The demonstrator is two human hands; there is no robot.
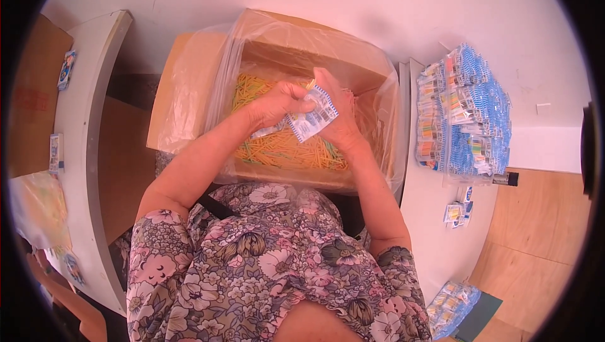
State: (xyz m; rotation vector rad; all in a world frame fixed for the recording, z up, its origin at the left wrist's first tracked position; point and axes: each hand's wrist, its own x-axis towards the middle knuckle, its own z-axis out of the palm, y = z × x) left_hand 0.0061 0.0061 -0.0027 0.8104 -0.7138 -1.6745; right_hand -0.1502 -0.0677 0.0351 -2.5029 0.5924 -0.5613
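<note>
Head view: left hand (277, 104) and right hand (337, 115) both closed on 1 small blue-white packet (313, 117), held over the plastic-lined cardboard box (252, 33) of orange-yellow sticks (283, 150). Risk: loose pinch, packet slips into the sticks; stick at right fingertips may drop.

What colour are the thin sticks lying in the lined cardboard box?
Mostly orange and yellow, with a few green, the sticks show best in the head view.

White table (441, 228) at right: stack of blue-white packets (466, 115), few loose packets (456, 212) nearby.
</note>
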